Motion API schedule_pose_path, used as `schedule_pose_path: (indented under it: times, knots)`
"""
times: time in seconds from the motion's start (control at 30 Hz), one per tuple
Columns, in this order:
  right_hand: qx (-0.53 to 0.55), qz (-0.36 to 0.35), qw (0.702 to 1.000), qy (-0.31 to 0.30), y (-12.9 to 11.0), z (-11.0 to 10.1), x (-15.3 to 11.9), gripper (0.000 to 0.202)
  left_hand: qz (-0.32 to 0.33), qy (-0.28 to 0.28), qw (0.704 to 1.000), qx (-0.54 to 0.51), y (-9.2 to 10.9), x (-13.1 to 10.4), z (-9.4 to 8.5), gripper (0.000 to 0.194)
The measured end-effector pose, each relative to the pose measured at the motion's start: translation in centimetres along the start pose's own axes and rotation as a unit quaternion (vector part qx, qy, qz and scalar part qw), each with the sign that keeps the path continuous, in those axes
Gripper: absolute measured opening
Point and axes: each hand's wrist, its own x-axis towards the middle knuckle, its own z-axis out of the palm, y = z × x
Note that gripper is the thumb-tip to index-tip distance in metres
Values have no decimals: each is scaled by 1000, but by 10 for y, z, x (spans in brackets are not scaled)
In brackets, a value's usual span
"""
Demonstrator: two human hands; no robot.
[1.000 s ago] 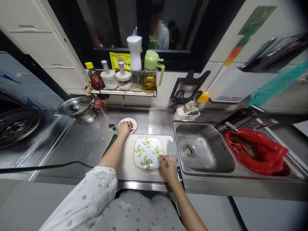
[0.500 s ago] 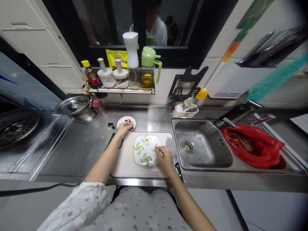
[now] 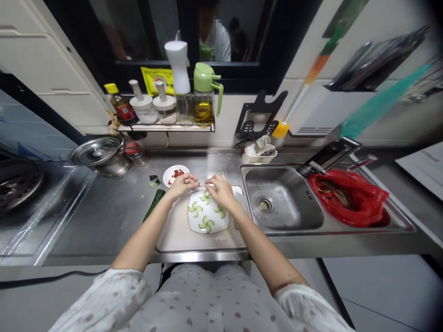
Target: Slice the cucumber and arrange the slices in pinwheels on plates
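My left hand (image 3: 185,185) is closed in a pinch just above the far edge of a square white plate (image 3: 215,226). Facing it, my right hand (image 3: 221,191) also pinches, its fingertips a short gap away. Whatever either hand holds is too small to make out. Several pinwheels of green cucumber slices (image 3: 206,224) lie on the plate, which rests on a pale cutting board (image 3: 173,242). Beside my left hand stands a small round dish (image 3: 166,179) of chopped red pieces (image 3: 177,173). A dark green cucumber (image 3: 154,203) lies left of the board, partly behind my left forearm.
To the right is a steel sink (image 3: 287,203), with a red plastic bag (image 3: 353,203) beyond it. A lidded pot (image 3: 104,159) stands at the left. Behind, a rack (image 3: 173,128) carries seasoning jars and a green-topped oil bottle (image 3: 204,99). Cucumber scraps (image 3: 154,180) lie near the dish.
My left hand has moved right, away from the red pieces. My right hand has left the right-hand pinwheel and risen to the plate's far edge, near the left. The view has shifted slightly.
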Motion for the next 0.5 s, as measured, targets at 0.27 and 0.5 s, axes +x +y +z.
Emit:
schedule_pose_path:
  times: [0.27, 0.5]
  knots:
    - [-41, -40, 995, -77, 3, -5, 5, 17, 7, -65, 997, 40, 0, -2, 10, 39]
    - [-57, -59, 992, -91, 7, -3, 4, 15, 5, -75, 997, 31, -2, -1, 15, 40]
